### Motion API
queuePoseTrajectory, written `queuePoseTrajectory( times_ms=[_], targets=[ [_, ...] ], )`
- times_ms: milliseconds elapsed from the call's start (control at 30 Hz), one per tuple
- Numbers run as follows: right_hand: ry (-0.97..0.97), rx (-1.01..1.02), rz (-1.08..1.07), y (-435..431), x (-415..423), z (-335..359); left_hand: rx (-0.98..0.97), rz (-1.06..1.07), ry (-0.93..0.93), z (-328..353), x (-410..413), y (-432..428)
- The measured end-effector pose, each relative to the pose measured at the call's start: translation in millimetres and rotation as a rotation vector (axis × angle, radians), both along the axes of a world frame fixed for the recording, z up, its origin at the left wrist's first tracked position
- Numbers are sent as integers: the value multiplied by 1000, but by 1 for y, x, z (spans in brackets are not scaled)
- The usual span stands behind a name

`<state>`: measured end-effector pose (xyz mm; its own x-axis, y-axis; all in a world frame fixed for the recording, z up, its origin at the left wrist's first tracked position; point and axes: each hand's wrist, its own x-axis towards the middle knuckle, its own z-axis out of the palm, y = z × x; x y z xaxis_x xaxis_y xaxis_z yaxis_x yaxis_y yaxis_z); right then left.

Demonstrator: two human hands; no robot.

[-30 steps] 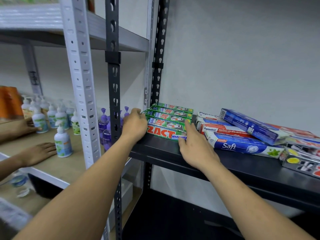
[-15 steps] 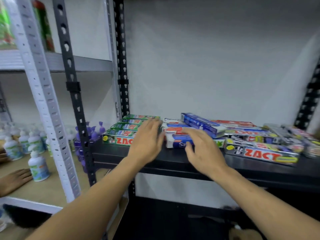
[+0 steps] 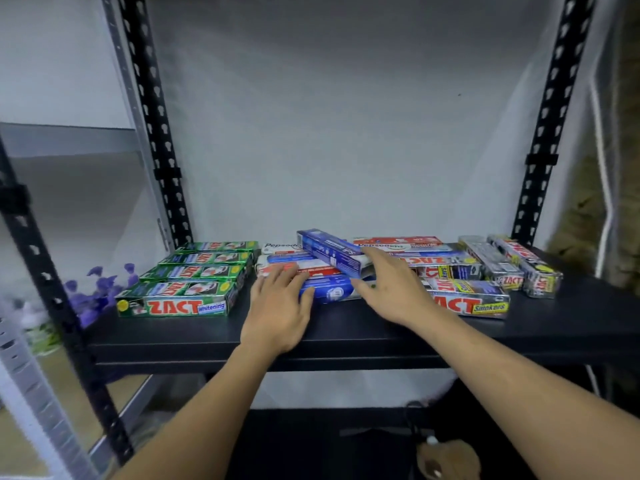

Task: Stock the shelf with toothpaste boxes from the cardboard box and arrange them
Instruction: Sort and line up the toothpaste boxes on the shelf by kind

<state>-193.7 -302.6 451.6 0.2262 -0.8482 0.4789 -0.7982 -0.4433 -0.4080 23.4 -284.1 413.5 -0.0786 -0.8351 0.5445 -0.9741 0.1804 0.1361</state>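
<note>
Lying askew across the middle pile, a blue toothpaste box (image 3: 329, 251) tilts with its far end raised over the red-and-white Pepsodent boxes (image 3: 294, 270) and a blue-and-white box (image 3: 332, 293) at the pile's front. The right grip (image 3: 394, 292) is open, fingers spread, fingertips touching the tilted box's near end. The left grip (image 3: 277, 313) is open too, straight fingers resting on the pile's left front corner (both grips are bare hands). Green ZACT boxes (image 3: 180, 303) lie in four neat rows just left of the pile. Silver ZACT boxes (image 3: 467, 303) lie just right, two of them angled toward the back corner. All rest on the black shelf (image 3: 346, 337), with a bare strip running between the boxes and its front lip. Black slotted uprights (image 3: 156, 133) bound the bay on both sides, and blurred purple bottles (image 3: 100, 285) stand beyond the left one.
</note>
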Motion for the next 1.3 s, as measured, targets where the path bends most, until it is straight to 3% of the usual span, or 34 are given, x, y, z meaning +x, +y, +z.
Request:
queuePoseTrajectory(
  times_ms=[300, 567, 867, 1167, 1300],
  targets=[
    [-35, -72, -15, -27, 18, -1, -7, 20, -29, 3, 1, 4],
    [12, -181, -60, -18, -24, 5, 59, 13, -6, 4, 1, 4],
    [8, -113, -443, -15, -132, 0, 64, 53, -15, 6, -1, 9],
    [11, -6, -646, -5, -174, 3, 42, 57, 17, 7, -2, 10],
    [178, -12, -741, 3, -166, 10, 4, 51, 63, 7, -1, 10]
  ],
)
